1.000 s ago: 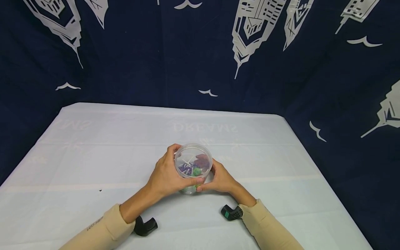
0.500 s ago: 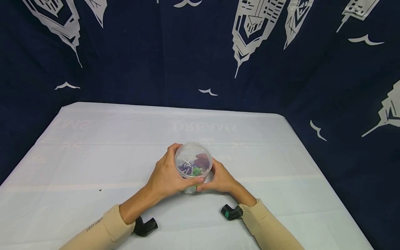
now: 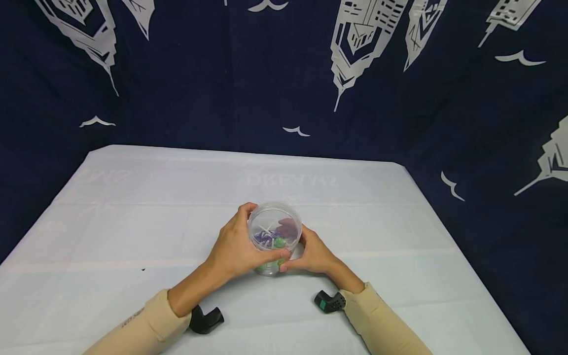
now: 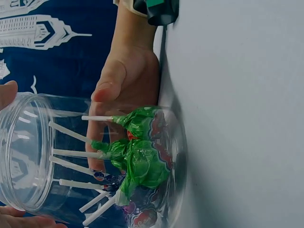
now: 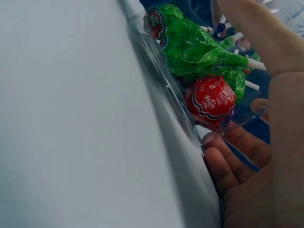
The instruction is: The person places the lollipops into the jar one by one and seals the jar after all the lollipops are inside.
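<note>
A clear plastic jar [image 3: 268,269] stands upright on the white cloth, with a round clear lid [image 3: 274,217] on its top. Inside it are several lollipops [image 4: 147,164] in green, red and purple wrappers, their white sticks pointing up towards the lid. My left hand [image 3: 237,249] grips the jar's top around the lid, thumb on the near side and fingers on the far left. Lower down, my right hand [image 3: 314,254] holds the jar's body from the right, its thumb in front and its fingers behind. The left fingertips are partly hidden behind the jar.
White cloth [image 3: 377,212] covers the table around the jar. A dark blue curtain [image 3: 186,98] with white building prints hangs behind and beside it. Black devices [image 3: 206,320] sit at both wrists. One small dark speck [image 3: 143,269] lies on the cloth at left.
My left hand, with its thumb, has shifted very slightly upward at the lid. The right hand and the jar's place on the table look the same.
</note>
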### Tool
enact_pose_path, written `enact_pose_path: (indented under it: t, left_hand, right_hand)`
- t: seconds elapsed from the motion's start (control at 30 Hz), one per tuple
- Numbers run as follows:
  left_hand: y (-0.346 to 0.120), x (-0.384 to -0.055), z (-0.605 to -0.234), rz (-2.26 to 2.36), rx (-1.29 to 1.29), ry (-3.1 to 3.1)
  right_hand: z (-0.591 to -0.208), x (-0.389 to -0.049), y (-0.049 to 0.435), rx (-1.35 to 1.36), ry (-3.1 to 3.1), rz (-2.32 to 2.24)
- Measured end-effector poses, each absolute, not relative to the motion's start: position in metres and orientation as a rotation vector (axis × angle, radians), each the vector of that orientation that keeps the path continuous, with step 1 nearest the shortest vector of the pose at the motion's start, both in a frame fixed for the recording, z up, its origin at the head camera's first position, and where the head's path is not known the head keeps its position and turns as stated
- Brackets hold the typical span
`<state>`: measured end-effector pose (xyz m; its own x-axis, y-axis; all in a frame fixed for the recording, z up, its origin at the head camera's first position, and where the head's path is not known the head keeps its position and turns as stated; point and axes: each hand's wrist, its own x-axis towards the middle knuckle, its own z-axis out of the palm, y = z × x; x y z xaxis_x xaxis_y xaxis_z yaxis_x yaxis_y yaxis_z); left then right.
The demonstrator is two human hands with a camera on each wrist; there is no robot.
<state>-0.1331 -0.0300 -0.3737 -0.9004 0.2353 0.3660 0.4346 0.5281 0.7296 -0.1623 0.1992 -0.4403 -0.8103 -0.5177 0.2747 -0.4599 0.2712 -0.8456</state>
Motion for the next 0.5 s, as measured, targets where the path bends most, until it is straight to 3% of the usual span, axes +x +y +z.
enact_pose_path:
  t: [0.3, 0.5]
  left_hand:
    - [-0.029, -0.132, -0.374, -1.275, -0.564, -2.6]
    - [-0.039, -0.146, -0.383, -1.49, -0.849, -2.496]
  right_hand:
    - [-0.441, -0.163, 0.199, -0.95, 2.448, -1.618]
    - [-0.426, -0.155, 0.194, -0.968, 2.438, -1.625]
